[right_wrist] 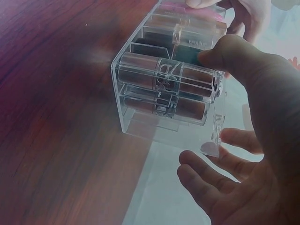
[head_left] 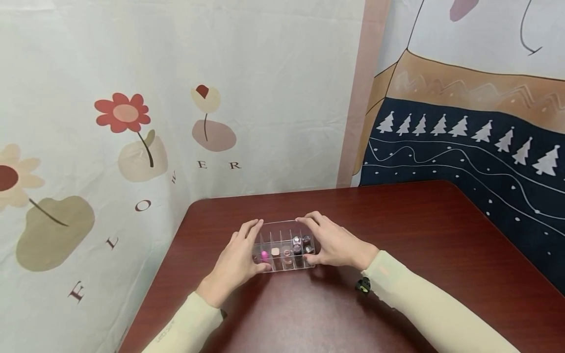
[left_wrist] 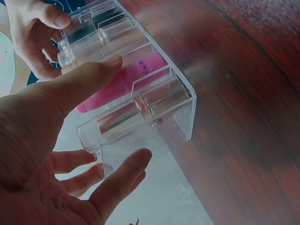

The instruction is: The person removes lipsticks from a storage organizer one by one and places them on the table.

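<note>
A clear divided lipstick organizer [head_left: 280, 227] is upright at the middle of the dark red table [head_left: 282, 309]. My left hand [head_left: 236, 259] holds its left end, thumb on the front and fingers toward the back. The right hand [head_left: 334, 242] grips the opposite end in the same way. Several lip tubes stand in the front and right compartments. Among them are a bright pink tube [left_wrist: 151, 66] and a clear-capped tube with a gold-toned body [left_wrist: 119, 123] at the left end. Clear and dark tubes [right_wrist: 140, 71] fill the right end. Several rear compartments hold nothing.
A white cloth [head_left: 273, 98] with printed flowers hangs along the back and left of the table. At the right hangs a dark blue cloth [head_left: 441, 157] with white trees. A small dark wrist item [head_left: 363, 285] shows below the right sleeve [head_left: 415, 289].
</note>
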### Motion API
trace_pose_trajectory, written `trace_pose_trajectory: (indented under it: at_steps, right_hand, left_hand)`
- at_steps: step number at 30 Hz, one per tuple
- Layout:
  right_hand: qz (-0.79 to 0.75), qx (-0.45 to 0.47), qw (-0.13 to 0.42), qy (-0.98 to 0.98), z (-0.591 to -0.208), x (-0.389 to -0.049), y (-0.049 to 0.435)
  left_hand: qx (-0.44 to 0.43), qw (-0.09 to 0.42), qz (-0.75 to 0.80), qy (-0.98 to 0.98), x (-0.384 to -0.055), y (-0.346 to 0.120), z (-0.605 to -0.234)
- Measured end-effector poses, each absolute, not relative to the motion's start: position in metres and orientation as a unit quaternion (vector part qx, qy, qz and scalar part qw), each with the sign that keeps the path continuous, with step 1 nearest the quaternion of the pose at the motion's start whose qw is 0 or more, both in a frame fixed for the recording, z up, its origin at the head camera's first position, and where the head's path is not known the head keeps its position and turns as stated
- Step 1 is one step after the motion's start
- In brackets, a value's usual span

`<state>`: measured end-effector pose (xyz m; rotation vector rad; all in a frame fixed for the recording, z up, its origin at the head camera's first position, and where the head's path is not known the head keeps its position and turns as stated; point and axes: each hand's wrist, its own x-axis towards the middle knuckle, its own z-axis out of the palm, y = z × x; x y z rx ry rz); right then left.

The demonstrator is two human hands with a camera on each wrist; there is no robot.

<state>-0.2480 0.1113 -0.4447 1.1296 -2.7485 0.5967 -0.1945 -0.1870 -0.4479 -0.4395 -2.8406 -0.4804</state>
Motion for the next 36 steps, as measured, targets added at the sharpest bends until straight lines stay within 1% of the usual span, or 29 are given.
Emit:
trace_pose_trajectory:
  at_steps: [8,15,36]
  right_hand:
    - [0.200,0.374,0.059,-0.904,-0.443,-0.248,0.121]
    - [0.202,0.364,0.043,-0.908,-0.442,-0.250,0.129]
    - [0.192,0.349,0.031,-0.917,-0.440,-0.246,0.164]
  left_hand:
    - [-0.163,0.110,-0.182,-0.963,-0.195,-0.184,-0.448]
    - [-0.170,0.104,-0.196,-0.960,-0.197,-0.178,-0.446]
    - [-0.201,0.090,-0.225,-0.949,-0.202,-0.154,-0.450]
